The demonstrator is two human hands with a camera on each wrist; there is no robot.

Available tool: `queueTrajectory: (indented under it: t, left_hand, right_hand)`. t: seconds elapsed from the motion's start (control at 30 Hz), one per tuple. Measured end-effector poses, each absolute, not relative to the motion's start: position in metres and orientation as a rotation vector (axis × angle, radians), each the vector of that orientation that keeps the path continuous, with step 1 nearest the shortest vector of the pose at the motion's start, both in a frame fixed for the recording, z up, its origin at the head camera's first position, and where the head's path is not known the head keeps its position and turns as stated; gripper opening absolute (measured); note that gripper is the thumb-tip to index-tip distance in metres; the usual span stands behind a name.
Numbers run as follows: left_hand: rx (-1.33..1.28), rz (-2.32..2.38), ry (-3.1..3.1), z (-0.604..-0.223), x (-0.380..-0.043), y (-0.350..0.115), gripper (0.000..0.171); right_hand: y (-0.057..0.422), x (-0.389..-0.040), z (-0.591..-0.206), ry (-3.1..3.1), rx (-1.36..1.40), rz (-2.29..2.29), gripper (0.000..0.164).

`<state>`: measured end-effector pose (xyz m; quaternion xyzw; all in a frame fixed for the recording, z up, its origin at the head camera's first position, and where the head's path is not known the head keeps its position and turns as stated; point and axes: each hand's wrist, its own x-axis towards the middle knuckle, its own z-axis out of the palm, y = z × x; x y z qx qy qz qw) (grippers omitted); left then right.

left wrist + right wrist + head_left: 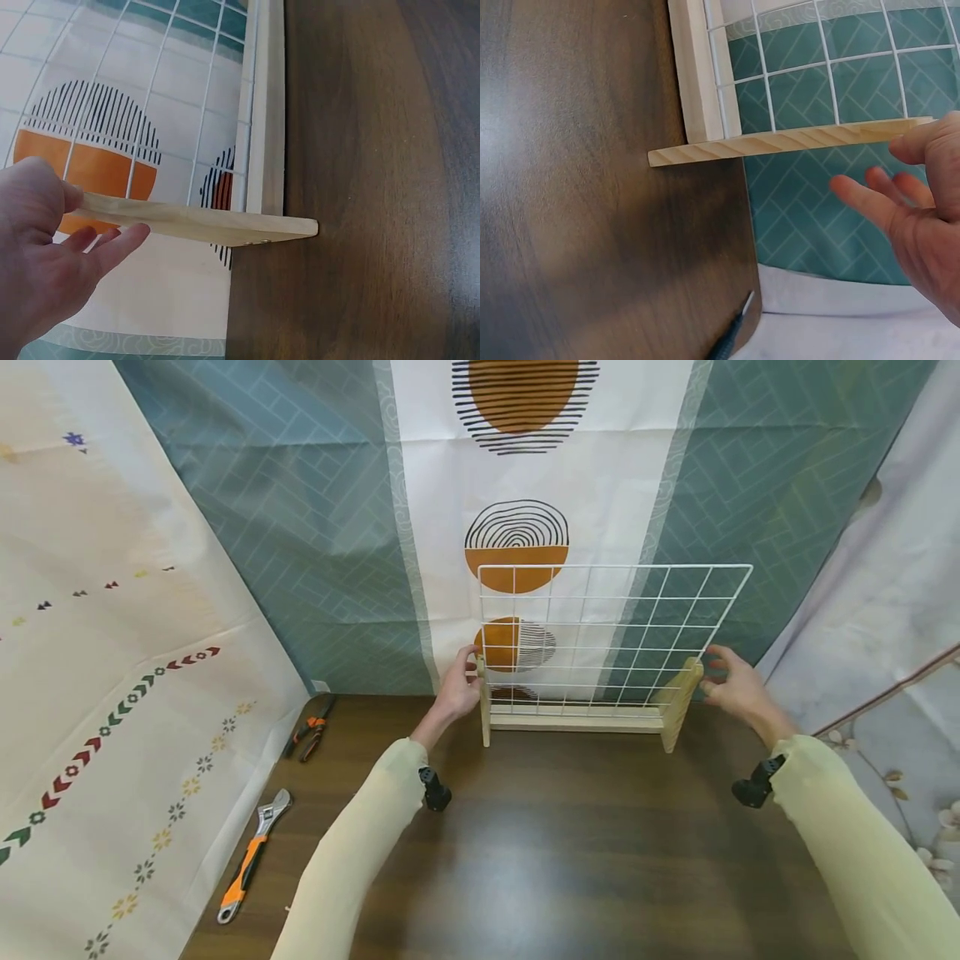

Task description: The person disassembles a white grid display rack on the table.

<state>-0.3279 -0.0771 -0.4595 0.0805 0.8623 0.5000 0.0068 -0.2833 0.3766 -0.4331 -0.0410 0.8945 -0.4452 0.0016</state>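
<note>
A white wire grid (600, 622) stands upright in a wooden base, with a pale crossbar (577, 718) along its bottom. Wooden side panels hold the two ends, a left one (187, 220) and a right one (780, 142). Beside the left panel is my left hand (459, 685), one fingertip touching its upper end while another digit lies along its outer side. My right hand (738, 687) is at the right panel's upper end. One digit of it meets the wood; the other fingers (862, 199) are spread loosely away from it.
Orange-and-black pliers (310, 728) and an adjustable wrench (255, 856) lie on the brown tabletop (525, 860) at left. A slim dark-handled tool (731, 330) sits near the table's corner. Patterned cloth (322, 527) hangs close behind the rack, and more hangs at both sides.
</note>
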Motion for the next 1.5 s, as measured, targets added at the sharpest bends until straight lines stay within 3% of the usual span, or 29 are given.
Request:
queueTrajectory:
  t: [0.27,0.53,1.5]
  left_hand:
    - [0.25,1.55,2.715,-0.462,-0.33,-0.075,0.058]
    - [0.267,1.483,2.77,-0.464,-0.333,-0.075,0.055]
    - [0.274,1.517,2.764,-0.467,-0.329,-0.075,0.053]
  right_hand:
    - [0.371,-0.286,-0.44,2.858,-0.174,-1.39,0.068]
    - [0.365,-0.287,-0.443,2.909,-0.202,-1.404,0.056]
    - [0.362,-0.285,-0.444,2.915,-0.216,-1.424,0.052]
